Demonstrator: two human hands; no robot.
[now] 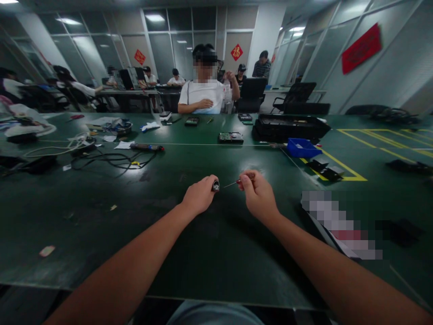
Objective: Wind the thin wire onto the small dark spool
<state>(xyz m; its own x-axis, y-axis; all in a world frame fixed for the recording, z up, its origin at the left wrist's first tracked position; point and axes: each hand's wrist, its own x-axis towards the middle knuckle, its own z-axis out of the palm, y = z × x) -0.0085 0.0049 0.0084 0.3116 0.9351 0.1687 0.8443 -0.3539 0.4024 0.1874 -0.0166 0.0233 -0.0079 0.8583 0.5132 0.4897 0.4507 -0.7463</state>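
My left hand [199,195] is closed in a fist around a small dark cylindrical part [215,185] with a metal end that sticks out toward the right. My right hand [257,194] is closed on a small screwdriver [237,182] with a reddish handle. Its thin metal shaft points left at the part, and the tip stands a little apart from it. Both hands hover over the dark green table [142,216], close together near its middle.
A blue bin [302,147] and black tray [287,126] sit at right, a hard drive [231,137] and phone [191,121] farther back. Cables [111,159] and a tool [146,147] lie at left. A person [204,92] sits opposite. A blurred item [341,225] lies at right.
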